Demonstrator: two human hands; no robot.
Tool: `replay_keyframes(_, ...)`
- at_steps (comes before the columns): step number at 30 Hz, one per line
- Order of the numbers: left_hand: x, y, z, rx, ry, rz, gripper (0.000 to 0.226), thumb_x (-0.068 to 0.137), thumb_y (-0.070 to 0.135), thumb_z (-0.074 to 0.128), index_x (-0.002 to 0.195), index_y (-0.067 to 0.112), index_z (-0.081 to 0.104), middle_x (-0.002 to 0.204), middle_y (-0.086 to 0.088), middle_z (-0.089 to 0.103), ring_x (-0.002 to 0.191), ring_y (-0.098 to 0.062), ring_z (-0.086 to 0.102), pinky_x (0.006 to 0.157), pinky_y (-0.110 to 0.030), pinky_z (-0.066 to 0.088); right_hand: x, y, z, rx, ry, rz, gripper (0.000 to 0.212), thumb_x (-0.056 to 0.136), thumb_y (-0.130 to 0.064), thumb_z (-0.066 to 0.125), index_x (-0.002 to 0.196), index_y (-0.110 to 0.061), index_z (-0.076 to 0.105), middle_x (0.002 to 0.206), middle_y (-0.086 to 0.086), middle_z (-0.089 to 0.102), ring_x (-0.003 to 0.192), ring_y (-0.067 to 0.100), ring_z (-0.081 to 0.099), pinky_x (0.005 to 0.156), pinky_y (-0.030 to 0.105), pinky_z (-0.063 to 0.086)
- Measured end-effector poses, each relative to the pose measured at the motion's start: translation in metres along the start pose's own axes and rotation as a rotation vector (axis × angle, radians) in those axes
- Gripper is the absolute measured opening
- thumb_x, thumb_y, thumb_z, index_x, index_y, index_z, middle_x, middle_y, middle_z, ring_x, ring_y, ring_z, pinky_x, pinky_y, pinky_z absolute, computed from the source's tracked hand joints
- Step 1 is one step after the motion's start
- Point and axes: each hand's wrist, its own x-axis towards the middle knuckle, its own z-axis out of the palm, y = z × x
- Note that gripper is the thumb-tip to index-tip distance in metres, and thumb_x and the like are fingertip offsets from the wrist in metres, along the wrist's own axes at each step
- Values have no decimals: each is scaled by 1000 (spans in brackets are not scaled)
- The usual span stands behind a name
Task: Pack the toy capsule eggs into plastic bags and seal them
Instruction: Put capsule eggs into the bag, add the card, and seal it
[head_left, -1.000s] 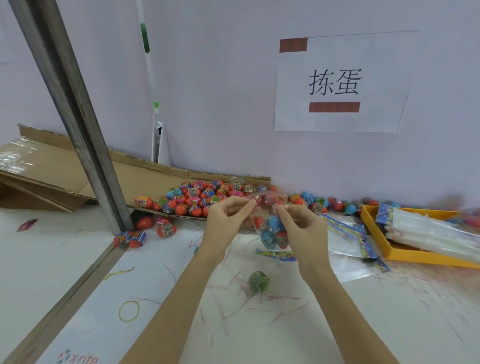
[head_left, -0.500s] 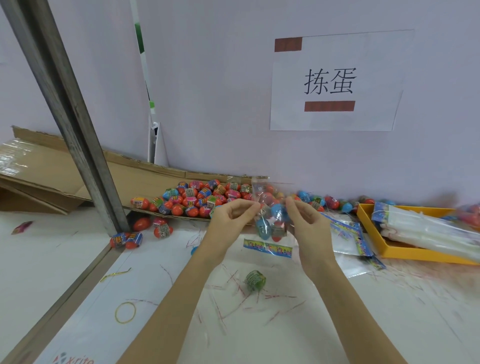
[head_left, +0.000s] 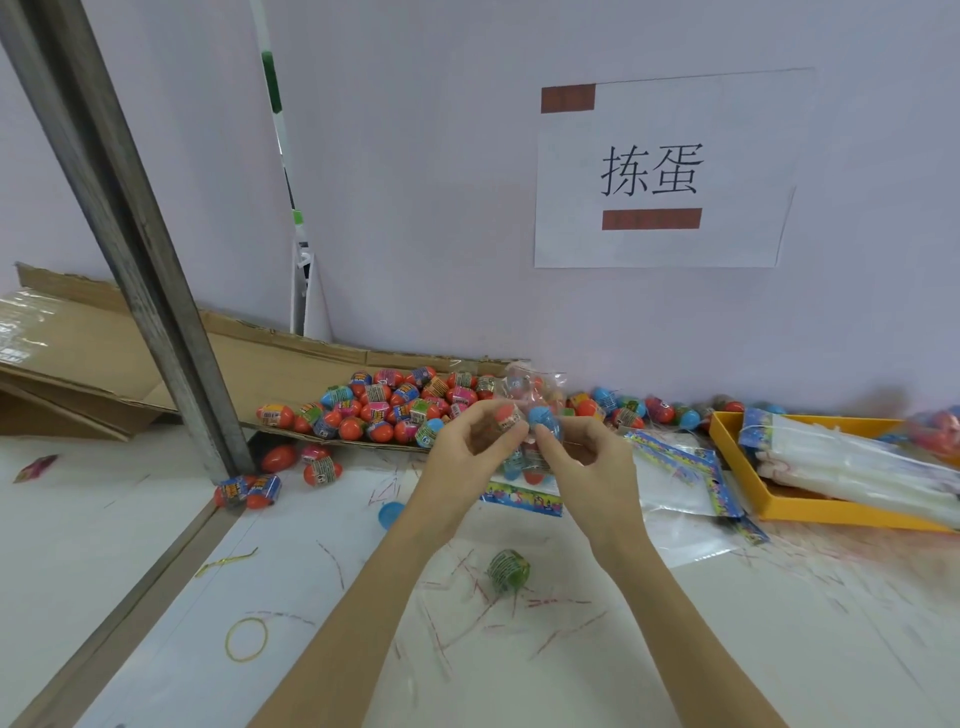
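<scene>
A clear plastic bag (head_left: 530, 410) with several red and blue capsule eggs inside hangs above the table between my hands. My left hand (head_left: 470, 452) pinches its left side and my right hand (head_left: 587, 457) pinches its right side; the bag's loose top sticks up behind my fingers. A pile of capsule eggs (head_left: 395, 405) lies on cardboard behind my left hand. More eggs (head_left: 639, 408) line the wall to the right. One green egg (head_left: 509, 570) lies alone on the table between my forearms.
Flat empty bags (head_left: 680, 467) with printed headers lie right of my hands. A yellow tray (head_left: 748, 493) holds stacked bags at far right. A steel post (head_left: 130, 234) slants at left. Two loose eggs (head_left: 249, 491), a blue half shell (head_left: 390, 514) and a yellow rubber band (head_left: 247, 639) lie on the table.
My hands have closed in on the bag and now touch at its middle. The bag has turned, so its open top now points up and back.
</scene>
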Motion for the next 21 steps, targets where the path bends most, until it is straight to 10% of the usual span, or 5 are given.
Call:
replay_keyframes(5,1,-2,-2,107,10,-20,33,81,61,72,104,37,71,92,3,69,95,-13,68,85,-30,61,0,-4,1,183,-1,83,20,99,-41,65,110,-26,73,92,-13,77,88,4,72,70,16,56)
replay_keyframes(10,-1,5,-1,27,-70,-28,45,85,59,72,121,32,71,108,10,77,105,-10,72,87,-24,59,2,-5,-3,351,37,218,13,94,-23,75,104,-14,74,95,1,78,93,21,73,81,36,62)
replay_keyframes(21,5,0,-7,-15,266,7,15,106,17,61,110,17,76,92,-1,81,87,-18,78,71,-26,62,0,-10,-5,356,43,199,18,91,-22,79,97,-6,73,89,13,74,79,19,66,89,39,60)
